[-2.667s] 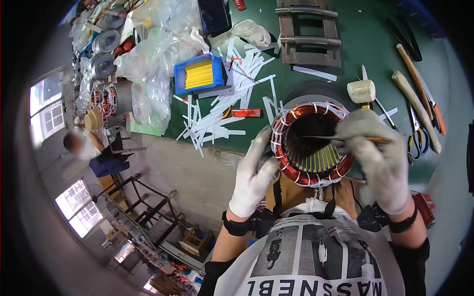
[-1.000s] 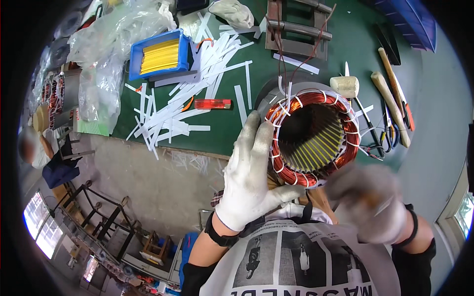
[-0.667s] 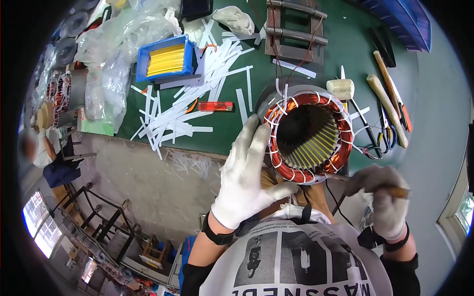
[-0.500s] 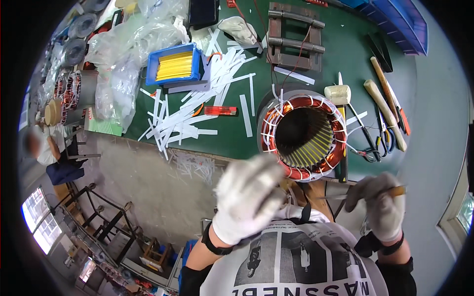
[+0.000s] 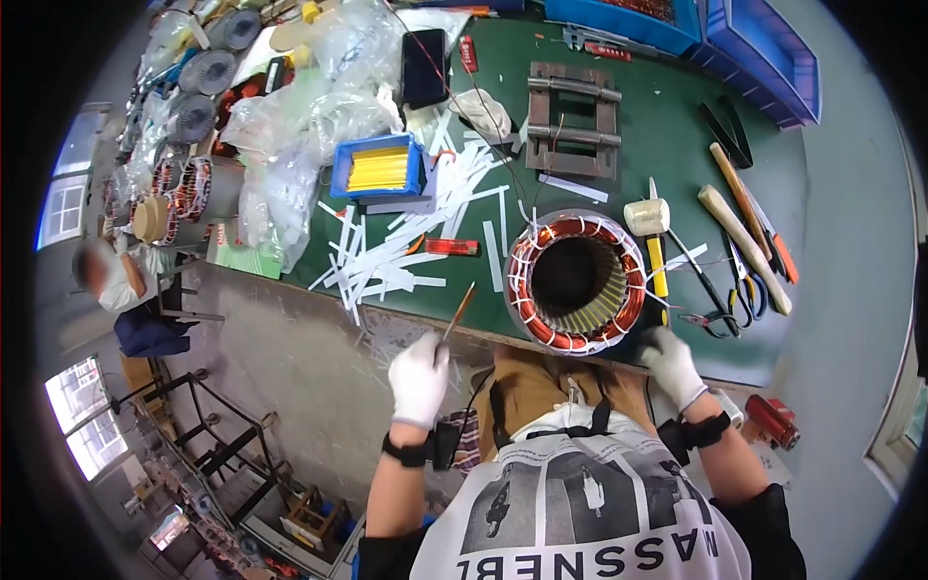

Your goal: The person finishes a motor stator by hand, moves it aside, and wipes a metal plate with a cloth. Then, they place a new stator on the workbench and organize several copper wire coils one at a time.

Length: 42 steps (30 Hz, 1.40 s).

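My left hand (image 5: 420, 380), in a white glove, is closed around a slim tool with a brown, wooden-looking handle (image 5: 462, 307) that points up past the table's front edge. Right of it, a motor stator (image 5: 623, 319) stands on the table, its copper windings laced with white cord and yellowish strips lining its bore. My right hand (image 5: 674, 369), also gloved, is at the front edge beside the stator, close to the lower end of a mallet (image 5: 657, 253) with a pale head and a yellow and black handle. The fingers of that hand are dark and blurred, so their grip is unclear.
White insulation strips (image 5: 387, 261) lie scattered left of the stator, with a red box cutter (image 5: 451, 247). Behind them stands a blue bin (image 5: 338, 179) of yellow strips. Scissors (image 5: 742, 280) and wooden handles (image 5: 744, 246) lie right. A metal roller stand (image 5: 572, 121) stands behind.
The slim tool was in my right hand and is now in my left. My left hand has moved left from the stator's front; my right has moved left toward the mallet handle. The view has shifted.
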Available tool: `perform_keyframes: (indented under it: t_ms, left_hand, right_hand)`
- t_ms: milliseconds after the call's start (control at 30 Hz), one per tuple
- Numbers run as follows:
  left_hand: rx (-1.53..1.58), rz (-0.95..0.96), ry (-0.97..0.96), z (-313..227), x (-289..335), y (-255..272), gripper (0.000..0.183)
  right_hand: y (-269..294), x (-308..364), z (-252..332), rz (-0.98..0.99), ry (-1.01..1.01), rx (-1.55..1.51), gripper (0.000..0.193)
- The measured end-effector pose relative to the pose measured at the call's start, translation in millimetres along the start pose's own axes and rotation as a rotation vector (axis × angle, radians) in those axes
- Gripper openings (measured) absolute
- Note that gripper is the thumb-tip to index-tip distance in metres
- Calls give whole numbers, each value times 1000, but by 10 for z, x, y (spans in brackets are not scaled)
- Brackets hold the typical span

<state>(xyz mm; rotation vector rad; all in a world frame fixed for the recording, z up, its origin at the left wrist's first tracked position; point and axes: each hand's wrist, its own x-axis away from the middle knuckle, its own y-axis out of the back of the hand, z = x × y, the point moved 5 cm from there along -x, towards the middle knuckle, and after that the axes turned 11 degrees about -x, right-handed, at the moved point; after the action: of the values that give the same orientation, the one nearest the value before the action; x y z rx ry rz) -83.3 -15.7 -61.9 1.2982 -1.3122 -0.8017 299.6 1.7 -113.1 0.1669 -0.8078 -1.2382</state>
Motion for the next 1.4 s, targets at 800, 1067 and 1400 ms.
perform_keyframes:
  t_ms: [800,1067,1400]
  left_hand:
    - [1277,-111,-55,-1330,-1073,1131,24]
    - [703,-85,-34,-1162,-603,545,46]
    - [830,-107,-24,-1082,-395,268,40]
  right_hand:
    - [-139,-450,477,-69,-45,-912,35]
    - [-108,-474,514,8,-73,-844,31]
    - [-194,-396,417,75,-128,-1058,37]
